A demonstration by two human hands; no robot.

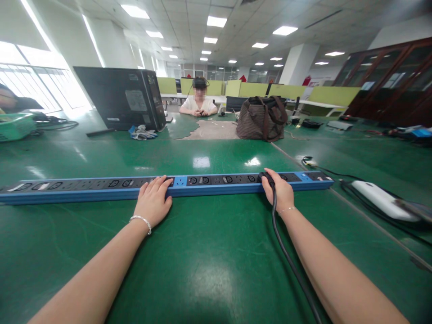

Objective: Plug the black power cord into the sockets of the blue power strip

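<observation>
A long blue power strip (pixel 216 191) with a row of black sockets lies across the green table. My left hand (pixel 154 199) rests on it left of the middle, fingers spread over its top and front edge. Toward the strip's right part, my right hand (pixel 281 191) has its fingers wrapped round a black plug (pixel 266 177), which is at the sockets. Whether the plug is seated cannot be told. From it a black cable (pixel 278 231) runs down toward the table's near side, beside my right forearm.
Behind stand a black computer case (pixel 123 96) and a brown bag (pixel 259 118), with gloves (pixel 142 132) by the case. A white device (pixel 384 200) and cables lie at the right, a green basket (pixel 16 127) at the left. A person sits across the table.
</observation>
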